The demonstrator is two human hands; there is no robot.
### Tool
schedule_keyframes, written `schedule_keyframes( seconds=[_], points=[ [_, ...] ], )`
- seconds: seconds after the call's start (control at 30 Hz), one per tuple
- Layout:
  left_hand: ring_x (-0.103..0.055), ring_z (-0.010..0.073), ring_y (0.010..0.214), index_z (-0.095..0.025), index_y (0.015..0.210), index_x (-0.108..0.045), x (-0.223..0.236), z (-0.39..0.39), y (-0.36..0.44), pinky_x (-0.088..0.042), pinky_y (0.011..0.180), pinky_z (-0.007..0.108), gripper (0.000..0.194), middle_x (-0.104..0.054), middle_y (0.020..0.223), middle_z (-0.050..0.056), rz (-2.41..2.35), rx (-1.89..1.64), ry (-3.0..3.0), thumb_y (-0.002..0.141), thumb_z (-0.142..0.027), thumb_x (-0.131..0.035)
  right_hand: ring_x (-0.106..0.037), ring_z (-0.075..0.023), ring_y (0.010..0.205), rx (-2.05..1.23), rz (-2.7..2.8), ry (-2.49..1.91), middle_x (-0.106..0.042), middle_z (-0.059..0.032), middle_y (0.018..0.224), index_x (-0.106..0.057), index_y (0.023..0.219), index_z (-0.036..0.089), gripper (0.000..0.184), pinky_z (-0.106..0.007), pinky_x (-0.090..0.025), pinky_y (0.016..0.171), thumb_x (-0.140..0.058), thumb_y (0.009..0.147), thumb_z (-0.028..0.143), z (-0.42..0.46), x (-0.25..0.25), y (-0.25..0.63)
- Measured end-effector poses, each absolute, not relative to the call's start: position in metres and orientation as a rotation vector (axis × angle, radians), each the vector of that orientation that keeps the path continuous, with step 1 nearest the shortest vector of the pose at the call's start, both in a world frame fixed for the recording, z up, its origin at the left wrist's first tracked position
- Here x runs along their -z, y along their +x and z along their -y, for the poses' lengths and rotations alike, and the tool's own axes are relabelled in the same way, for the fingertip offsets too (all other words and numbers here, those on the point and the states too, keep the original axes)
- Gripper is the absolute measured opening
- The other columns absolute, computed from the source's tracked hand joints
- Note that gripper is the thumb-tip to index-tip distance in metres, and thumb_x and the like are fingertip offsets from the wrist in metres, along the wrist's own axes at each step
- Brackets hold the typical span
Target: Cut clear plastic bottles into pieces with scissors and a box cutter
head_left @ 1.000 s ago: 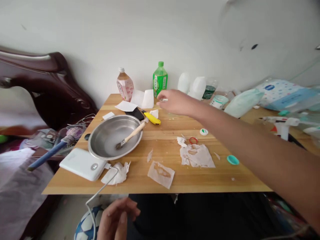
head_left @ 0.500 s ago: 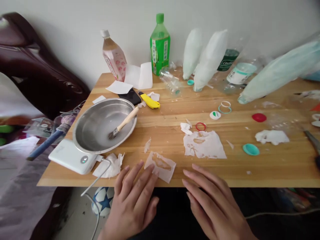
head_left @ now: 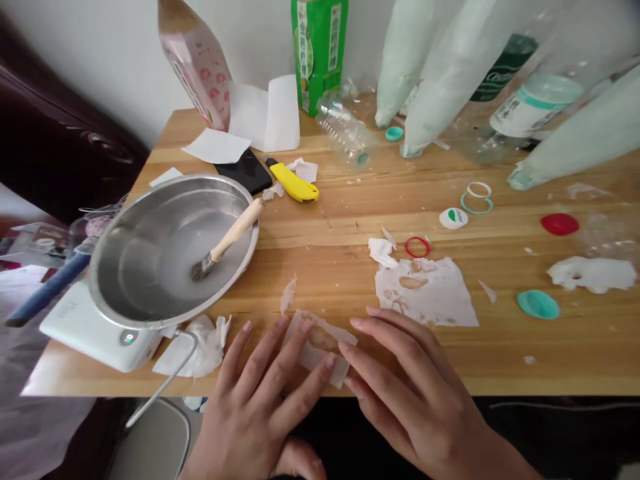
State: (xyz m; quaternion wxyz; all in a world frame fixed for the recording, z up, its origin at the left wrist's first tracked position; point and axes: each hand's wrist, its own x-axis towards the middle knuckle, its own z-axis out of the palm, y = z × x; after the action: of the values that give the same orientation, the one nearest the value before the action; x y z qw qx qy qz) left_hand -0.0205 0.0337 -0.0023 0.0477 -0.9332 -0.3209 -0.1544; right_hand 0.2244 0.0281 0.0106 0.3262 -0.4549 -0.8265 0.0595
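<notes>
A small torn piece of thin white paper (head_left: 320,343) lies flat near the table's front edge, partly covered by fingers. My left hand (head_left: 273,393) is open, its fingers spread over the paper's left part. At the paper's right edge is my right hand (head_left: 415,380), open, with fingers stretched out and nothing held. A bigger sheet of torn paper (head_left: 450,293), with holes in it, lies beyond my right fingertips. A paper scrap (head_left: 288,295) rests just beyond my left fingers.
At left a steel bowl (head_left: 173,190) holds cloudy liquid and a wooden-handled brush (head_left: 233,233). A white power bank (head_left: 90,327) with a cable sits beside it. Farther back are a yellow utility knife (head_left: 295,181), a phone (head_left: 247,175) and a green bottle (head_left: 320,50). Caps and paper-covered bottles (head_left: 450,80) stand right.
My right hand has moved left to the small paper's edge. My left hand's fingers have spread wider over the paper. The camera view has tilted down and come closer to the table.
</notes>
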Motion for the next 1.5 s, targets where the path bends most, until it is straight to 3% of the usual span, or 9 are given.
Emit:
schedule_keyframes(
  seconds=[0.17,0.33,0.6,0.7,0.83,1.07,1.33,1.5],
  points=[
    [-0.037,0.0420,0.146,-0.017,0.138,-0.061,0.006,-0.031,-0.030,-0.021,0.119,0.063,0.085,-0.055,0.146,0.022,0.968,0.462,-2.889,0.087,-0.080,-0.035,-0.055,-0.0315,0.128,-0.198,2.188,-1.176,-0.067,-0.0144,0.126,-0.074,0.109,0.016,0.022,-0.048,-0.054,0.103,-0.060,0.093,0.018,-0.029,-0.005,0.227],
    [-0.044,0.0392,0.142,-0.023,0.132,-0.066,0.012,-0.029,-0.033,-0.031,0.116,0.058,0.070,-0.062,0.139,0.017,0.950,0.600,-2.876,0.095,-0.071,-0.031,-0.056,-0.0295,0.129,-0.162,2.204,-1.136,-0.069,-0.0121,0.127,-0.074,0.108,0.016,0.022,-0.045,-0.053,0.105,-0.060,0.091,0.017,-0.026,0.000,0.229],
    [-0.038,0.0379,0.146,-0.022,0.127,-0.069,0.015,-0.029,-0.032,-0.028,0.119,0.056,0.061,-0.064,0.136,0.014,0.882,0.674,-2.831,0.098,-0.063,-0.034,-0.063,-0.0266,0.120,-0.127,2.247,-1.119,-0.075,-0.0105,0.118,-0.076,0.099,0.015,0.020,-0.040,-0.056,0.101,-0.057,0.094,0.021,-0.031,-0.006,0.229],
    [-0.044,0.0349,0.141,-0.020,0.120,-0.073,0.015,-0.030,-0.031,-0.025,0.121,0.053,0.065,-0.070,0.128,0.012,0.861,0.601,-2.817,0.097,-0.067,-0.034,-0.062,-0.0283,0.122,-0.138,2.248,-1.099,-0.074,-0.0118,0.119,-0.075,0.102,0.015,0.026,-0.042,-0.056,0.099,-0.054,0.098,0.031,-0.030,-0.006,0.230],
    [-0.056,0.0315,0.130,-0.020,0.113,-0.076,0.017,-0.031,-0.029,-0.032,0.118,0.049,0.062,-0.074,0.118,0.011,0.859,0.672,-2.778,0.100,-0.062,-0.032,-0.060,-0.0306,0.126,-0.174,2.232,-1.096,-0.073,-0.0139,0.122,-0.074,0.103,0.014,0.030,-0.045,-0.054,0.102,-0.054,0.099,0.035,-0.027,-0.001,0.230],
    [-0.055,0.0322,0.130,-0.020,0.113,-0.076,0.020,-0.032,-0.030,-0.036,0.115,0.047,0.056,-0.069,0.126,0.011,0.801,0.697,-2.779,0.099,-0.059,-0.038,-0.060,-0.0288,0.125,-0.180,2.214,-1.097,-0.074,-0.0127,0.119,-0.074,0.099,0.014,0.028,-0.043,-0.052,0.104,-0.052,0.100,0.032,-0.026,0.002,0.228],
    [-0.063,0.0289,0.122,-0.021,0.108,-0.077,0.019,-0.036,-0.031,-0.048,0.104,0.039,0.052,-0.075,0.116,0.007,0.747,0.719,-2.769,0.097,-0.058,-0.041,-0.064,-0.0168,0.121,-0.069,2.337,-0.885,-0.078,0.0033,0.113,-0.076,0.107,0.021,0.030,-0.034,-0.044,0.117,-0.049,0.103,0.034,-0.024,0.005,0.232],
    [-0.063,0.0304,0.121,-0.019,0.111,-0.076,0.019,-0.035,-0.033,-0.049,0.101,0.040,0.054,-0.076,0.112,0.009,0.761,0.741,-2.788,0.100,-0.054,-0.037,-0.068,-0.0163,0.114,-0.055,2.402,-0.867,-0.079,0.0028,0.110,-0.076,0.106,0.019,0.028,-0.035,-0.044,0.117,-0.050,0.104,0.029,-0.018,0.003,0.233]
  ],
)
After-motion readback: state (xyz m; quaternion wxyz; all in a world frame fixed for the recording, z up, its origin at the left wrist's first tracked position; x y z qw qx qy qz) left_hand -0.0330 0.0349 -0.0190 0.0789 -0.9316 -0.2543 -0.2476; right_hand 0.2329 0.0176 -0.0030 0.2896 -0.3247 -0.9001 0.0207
